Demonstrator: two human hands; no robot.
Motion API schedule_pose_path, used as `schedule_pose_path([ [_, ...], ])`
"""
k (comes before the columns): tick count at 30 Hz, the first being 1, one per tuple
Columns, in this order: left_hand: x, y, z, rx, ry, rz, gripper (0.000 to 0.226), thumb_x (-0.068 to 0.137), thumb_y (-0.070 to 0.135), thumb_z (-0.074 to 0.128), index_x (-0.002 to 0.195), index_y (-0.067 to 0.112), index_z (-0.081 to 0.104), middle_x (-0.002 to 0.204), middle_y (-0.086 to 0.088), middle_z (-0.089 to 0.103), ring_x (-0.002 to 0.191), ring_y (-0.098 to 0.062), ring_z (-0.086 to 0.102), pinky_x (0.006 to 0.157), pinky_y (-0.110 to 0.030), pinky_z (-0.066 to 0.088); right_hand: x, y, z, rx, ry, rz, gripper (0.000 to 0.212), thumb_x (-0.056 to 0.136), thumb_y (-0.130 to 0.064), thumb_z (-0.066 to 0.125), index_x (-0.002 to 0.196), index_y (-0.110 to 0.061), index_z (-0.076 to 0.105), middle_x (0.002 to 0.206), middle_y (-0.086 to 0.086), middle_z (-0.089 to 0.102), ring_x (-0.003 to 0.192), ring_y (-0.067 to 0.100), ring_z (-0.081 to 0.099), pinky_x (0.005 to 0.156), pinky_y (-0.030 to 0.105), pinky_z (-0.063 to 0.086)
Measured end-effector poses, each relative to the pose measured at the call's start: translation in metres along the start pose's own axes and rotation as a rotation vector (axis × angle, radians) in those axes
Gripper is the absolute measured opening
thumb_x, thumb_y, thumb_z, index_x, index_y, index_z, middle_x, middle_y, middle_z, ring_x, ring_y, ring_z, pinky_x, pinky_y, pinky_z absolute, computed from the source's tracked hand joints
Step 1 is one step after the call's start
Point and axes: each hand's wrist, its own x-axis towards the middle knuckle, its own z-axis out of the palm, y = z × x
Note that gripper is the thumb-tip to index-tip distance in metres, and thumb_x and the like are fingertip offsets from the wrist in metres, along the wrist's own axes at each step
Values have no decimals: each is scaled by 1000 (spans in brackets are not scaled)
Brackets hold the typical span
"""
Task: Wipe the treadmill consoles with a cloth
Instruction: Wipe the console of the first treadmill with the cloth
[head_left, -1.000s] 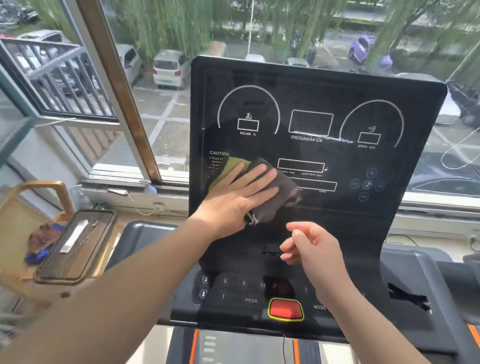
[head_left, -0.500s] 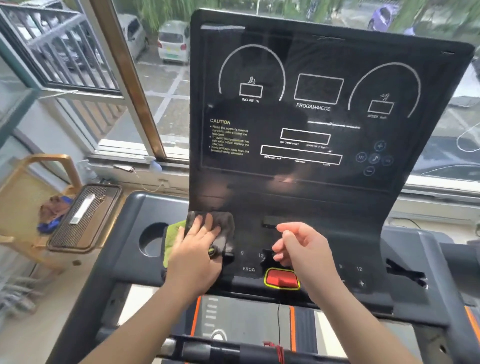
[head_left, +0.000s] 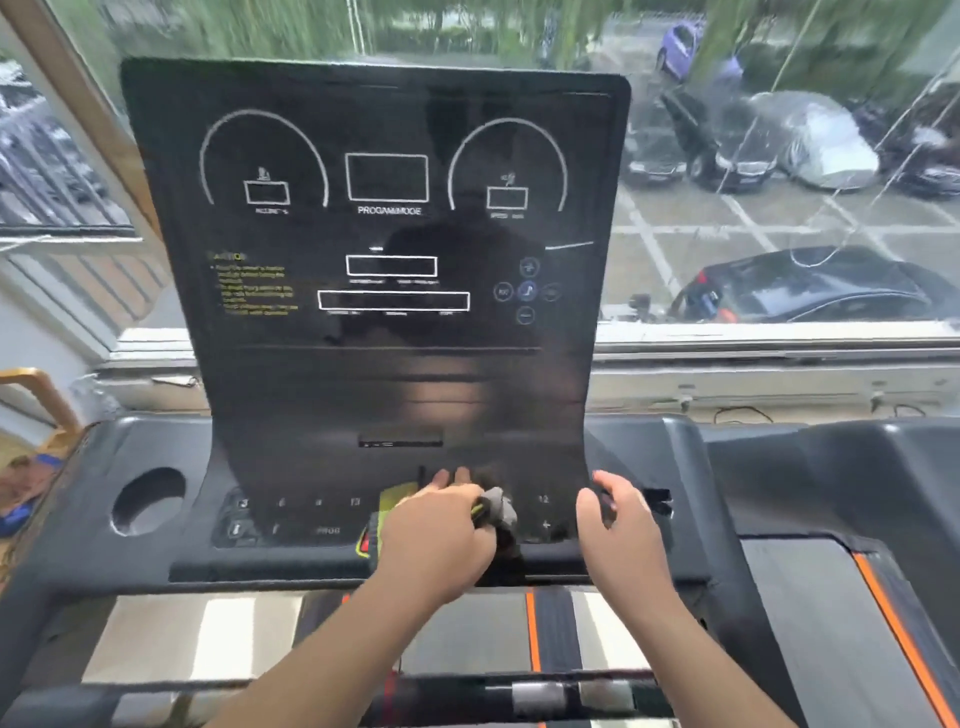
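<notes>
Slid to the right since half a second ago: left hand (head_left: 441, 540) and cloth (head_left: 496, 512), from the left end of the button row (head_left: 311, 514) to near its middle. Shifted right too: right hand (head_left: 618, 525), now by the right edge of the console (head_left: 374, 364). A bit blurry all over.

Left-hand fingers (head_left: 447, 477) curled over the cloth, holding it bunched up and pressing it down on the low part of the console. Grey side poking out by the knuckles, yellow-green side peeking out on the left, just above the red button (head_left: 365, 543). Right-hand fingers (head_left: 607, 482) loosely bent, holding nothing. Touching the console edge or just beside it: cannot tell which.

Most likely a soft, light, floppy cloth. Bunches and folds easily, so best held in the middle with the whole hand on top, not by a corner. Should glide well on the smooth, shiny black panel with a little push. No need to press hard: stiff console, buttons under the cloth, red button right there. Right end of the button row probably next.
</notes>
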Motion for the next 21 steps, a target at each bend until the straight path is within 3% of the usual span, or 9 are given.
schedule_pose_path([
  [3,12,60,20,-43,-29,63,52,95,38,50,146,34,50,167,13,28,157,-14,19,119,-36,32,-9,16,-22,96,-5,11,33,103,-25,53,135,-25,60,132,-8,62,121,10,58,106,31,46],
  [5,19,92,37,-91,-28,129,52,93,33,51,144,33,51,168,11,27,158,-15,15,122,-36,26,-16,26,-36,141,0,29,23,102,-20,53,120,-32,64,119,-11,67,111,6,61,95,25,47],
  [9,15,125,61,-183,-44,201,51,89,24,52,140,32,56,165,12,35,158,-12,16,126,-31,1,-28,46,-63,207,54,73,25,102,-15,54,100,-36,67,100,-14,73,97,-2,65,80,15,48],
  [10,8,129,64,-245,-96,194,52,88,23,51,138,33,58,161,12,41,155,-12,23,126,-31,2,-30,53,-68,225,81,96,26,102,-15,52,100,-36,67,101,-13,73,100,2,66,83,19,51],
  [12,-14,136,54,-622,-270,64,48,87,18,51,129,33,67,140,3,65,132,-15,51,122,-45,33,-37,63,-74,277,122,151,28,103,-18,48,102,-36,69,102,-12,74,104,9,68,92,36,56],
  [14,-32,140,38,-1067,-361,-72,34,91,12,55,114,25,76,112,-14,77,103,-27,72,89,-57,60,-46,69,-79,381,156,181,26,101,-28,47,105,-41,69,103,-13,75,105,12,70,94,44,57],
  [16,-46,143,17,-1291,-410,-161,26,100,13,54,109,18,78,106,-19,78,99,-38,75,83,-61,61,-60,65,-85,497,177,204,19,95,-42,58,110,-40,69,107,-12,75,108,13,70,96,40,56],
  [18,-53,140,4,-1424,-538,-221,31,105,22,50,116,8,75,111,-22,76,104,-41,74,92,-61,57,-77,55,-90,634,94,230,40,88,-57,67,119,-33,69,115,-5,75,112,15,70,98,37,55],
  [21,-64,139,-10,-1555,-797,-292,49,102,32,45,110,-2,78,118,-27,73,102,-41,74,93,-51,54,-105,41,-98,864,-98,286,49,97,-54,59,127,-16,70,123,10,75,117,25,70,101,44,55],
])
